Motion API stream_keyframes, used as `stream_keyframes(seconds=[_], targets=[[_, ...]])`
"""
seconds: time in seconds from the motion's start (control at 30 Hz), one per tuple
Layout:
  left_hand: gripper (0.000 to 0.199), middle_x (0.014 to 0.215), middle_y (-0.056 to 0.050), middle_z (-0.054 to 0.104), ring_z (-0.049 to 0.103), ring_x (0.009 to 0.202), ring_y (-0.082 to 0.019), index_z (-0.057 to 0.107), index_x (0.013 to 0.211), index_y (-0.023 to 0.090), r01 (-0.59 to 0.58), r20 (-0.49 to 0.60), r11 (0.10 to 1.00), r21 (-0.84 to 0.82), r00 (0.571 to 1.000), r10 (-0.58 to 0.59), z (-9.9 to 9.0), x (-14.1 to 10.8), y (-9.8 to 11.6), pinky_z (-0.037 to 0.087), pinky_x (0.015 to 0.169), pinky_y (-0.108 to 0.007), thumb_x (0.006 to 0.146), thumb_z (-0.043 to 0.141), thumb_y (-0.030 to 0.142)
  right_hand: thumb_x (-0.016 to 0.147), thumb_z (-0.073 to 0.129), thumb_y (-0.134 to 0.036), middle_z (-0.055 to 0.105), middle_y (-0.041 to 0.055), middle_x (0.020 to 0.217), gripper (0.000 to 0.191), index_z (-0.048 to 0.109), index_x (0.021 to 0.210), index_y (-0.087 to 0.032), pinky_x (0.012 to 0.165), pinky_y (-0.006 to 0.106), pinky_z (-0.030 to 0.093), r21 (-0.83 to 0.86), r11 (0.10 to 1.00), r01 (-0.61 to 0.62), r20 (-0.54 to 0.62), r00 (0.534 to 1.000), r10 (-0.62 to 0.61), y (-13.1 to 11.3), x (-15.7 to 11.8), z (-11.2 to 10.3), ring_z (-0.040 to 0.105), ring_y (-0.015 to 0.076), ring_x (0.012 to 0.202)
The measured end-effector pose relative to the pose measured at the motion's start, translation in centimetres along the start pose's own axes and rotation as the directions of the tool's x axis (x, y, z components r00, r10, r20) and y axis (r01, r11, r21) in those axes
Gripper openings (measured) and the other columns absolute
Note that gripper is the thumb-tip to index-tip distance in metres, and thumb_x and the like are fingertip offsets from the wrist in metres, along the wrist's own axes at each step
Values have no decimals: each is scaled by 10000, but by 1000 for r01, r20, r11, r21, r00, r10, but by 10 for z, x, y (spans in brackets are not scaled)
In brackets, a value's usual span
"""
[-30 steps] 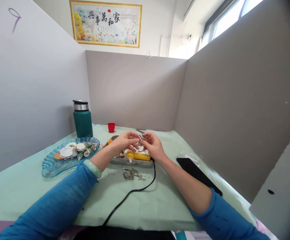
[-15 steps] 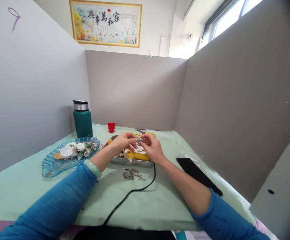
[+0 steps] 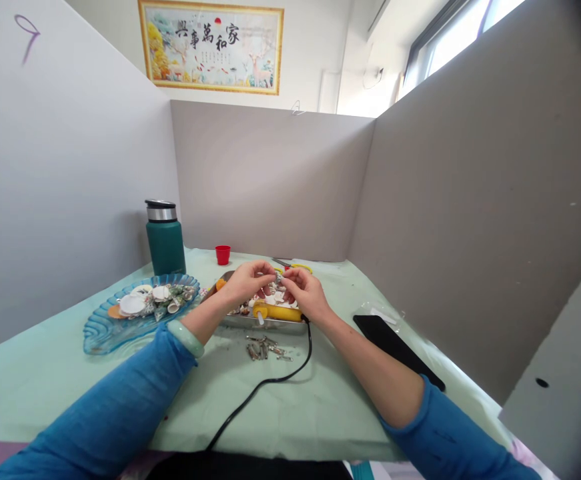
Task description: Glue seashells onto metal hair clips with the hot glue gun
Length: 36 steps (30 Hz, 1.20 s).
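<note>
Above a metal tray point(image 3: 240, 323) of small shells, my left hand point(image 3: 251, 280) and my right hand point(image 3: 305, 291) meet with pinched fingertips. Between them is a tiny greyish thing point(image 3: 279, 276), too small to name; both hands seem closed on it. A yellow glue gun point(image 3: 281, 313) lies across the tray's near edge, with its black cord point(image 3: 270, 381) running toward me. Small metal clips point(image 3: 265, 348) lie in a loose pile on the cloth in front of the tray.
To the left, a blue shell-shaped dish point(image 3: 115, 337) holds shells and white discs. Behind it stands a green bottle point(image 3: 165, 247). A red cup point(image 3: 223, 255) and yellow-handled scissors point(image 3: 301, 268) are at the back. A black flat object point(image 3: 397, 350) lies right. Grey partitions enclose three sides.
My hands have shifted very slightly at the fingertips, staying over the tray. Everything else lies as before.
</note>
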<state>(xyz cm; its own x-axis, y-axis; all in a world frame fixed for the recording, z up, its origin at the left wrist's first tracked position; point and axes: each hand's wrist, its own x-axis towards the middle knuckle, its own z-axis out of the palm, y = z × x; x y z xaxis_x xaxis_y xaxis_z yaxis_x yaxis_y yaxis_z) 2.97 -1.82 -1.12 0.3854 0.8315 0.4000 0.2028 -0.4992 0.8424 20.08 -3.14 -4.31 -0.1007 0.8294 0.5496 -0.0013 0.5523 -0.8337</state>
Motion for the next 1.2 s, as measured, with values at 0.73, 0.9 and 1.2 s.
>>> stream_keyframes(seconds=[0.73, 0.9, 1.2], targets=[[190, 533, -3, 613, 608, 524, -140, 621, 788, 165, 22, -109, 985, 170, 994, -3, 7, -1, 4, 469, 486, -224, 716, 639, 341, 740, 640, -397, 611, -3, 676, 238, 554, 820, -190, 489, 253, 498, -133, 990, 50, -143, 987, -69, 2, -2, 3, 569, 120, 496], [199, 513, -2, 613, 602, 504, -137, 637, 798, 166, 32, -166, 978, 205, 986, 2, 6, 1, 1, 451, 482, -217, 721, 632, 349, 756, 629, -405, 616, 6, 698, 242, 555, 824, -185, 506, 262, 513, -161, 984, 72, -92, 992, -88, 4, -3, 2, 588, 129, 519], [229, 522, -8, 612, 586, 502, -131, 636, 811, 163, 40, -168, 984, 175, 986, -11, 4, 1, 0, 420, 444, -202, 709, 645, 368, 764, 631, -364, 625, 11, 709, 197, 576, 818, -182, 517, 260, 505, -189, 978, 84, -71, 993, -98, 5, -4, 1, 594, 129, 516]])
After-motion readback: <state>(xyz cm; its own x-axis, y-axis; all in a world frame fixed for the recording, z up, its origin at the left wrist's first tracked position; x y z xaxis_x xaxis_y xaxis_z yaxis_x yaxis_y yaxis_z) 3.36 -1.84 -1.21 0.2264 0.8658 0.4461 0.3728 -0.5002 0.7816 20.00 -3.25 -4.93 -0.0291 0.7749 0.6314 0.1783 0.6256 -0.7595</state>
